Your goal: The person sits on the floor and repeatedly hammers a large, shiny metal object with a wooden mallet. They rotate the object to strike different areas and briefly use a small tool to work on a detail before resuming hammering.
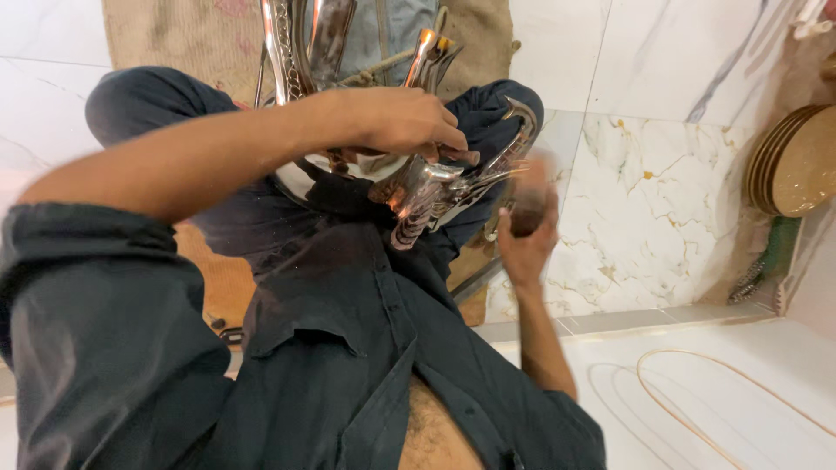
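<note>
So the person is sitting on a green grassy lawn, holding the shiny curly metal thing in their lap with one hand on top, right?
Not quite: it is no lawn. The head view shows the person sitting on a white marble-patterned tile floor with a brown burlap mat. The rest holds: the left hand rests on top of the shiny curly metal piece in the lap, and the blurred right hand is beside it.

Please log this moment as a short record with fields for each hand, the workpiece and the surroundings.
Left hand: grips the top of the ornate metal piece resting on the lap.
Right hand: blurred, closed on a small dark object beside the piece; kind unclear.
Workpiece: shiny, curved, silver and copper toned.
Floor: marble tiles, burlap mat.
Nearby: stacked round brass plates, thin wire hoop.
</note>
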Tool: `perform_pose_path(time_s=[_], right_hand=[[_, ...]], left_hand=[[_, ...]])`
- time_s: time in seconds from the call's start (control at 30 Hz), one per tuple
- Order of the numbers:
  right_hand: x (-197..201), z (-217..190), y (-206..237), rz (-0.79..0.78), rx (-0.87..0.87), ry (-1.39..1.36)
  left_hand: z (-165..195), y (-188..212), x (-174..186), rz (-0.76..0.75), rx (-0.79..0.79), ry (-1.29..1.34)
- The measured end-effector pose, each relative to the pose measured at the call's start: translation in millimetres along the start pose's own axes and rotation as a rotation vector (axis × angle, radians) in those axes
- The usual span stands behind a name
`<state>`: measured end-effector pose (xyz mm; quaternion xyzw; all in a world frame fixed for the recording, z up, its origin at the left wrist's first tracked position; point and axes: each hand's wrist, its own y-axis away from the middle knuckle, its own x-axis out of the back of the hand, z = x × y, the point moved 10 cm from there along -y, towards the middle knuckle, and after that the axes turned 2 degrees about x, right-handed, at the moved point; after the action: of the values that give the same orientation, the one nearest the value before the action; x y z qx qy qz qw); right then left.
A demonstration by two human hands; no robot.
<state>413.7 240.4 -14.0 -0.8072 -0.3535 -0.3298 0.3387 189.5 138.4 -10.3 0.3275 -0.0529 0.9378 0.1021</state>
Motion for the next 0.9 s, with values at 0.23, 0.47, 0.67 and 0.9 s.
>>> perform_pose_path(time_s=[0.23,0.47,0.67,0.9], right_hand=[[-52.0,37.9,99.4,0.117,-0.257,-0.097],[-79.2,51.7,124.9,0.013,-0.500,-0.292],[-63.4,18.9,107.0,0.026,-0.330,0.165],[-46.7,16.8,91.4,0.099,-0.713,-0.349]], left_hand=[[5.8,-28.5,-35.8,-0.496,0.039,-0.173],[14.7,-30.9,-45.9,-0.666,-0.017,-0.309],[12.4,-29.6,-41.1,-0.637,0.038,-0.276],[4.8,-25.7,-14.8,-0.441,0.116,-0.182]])
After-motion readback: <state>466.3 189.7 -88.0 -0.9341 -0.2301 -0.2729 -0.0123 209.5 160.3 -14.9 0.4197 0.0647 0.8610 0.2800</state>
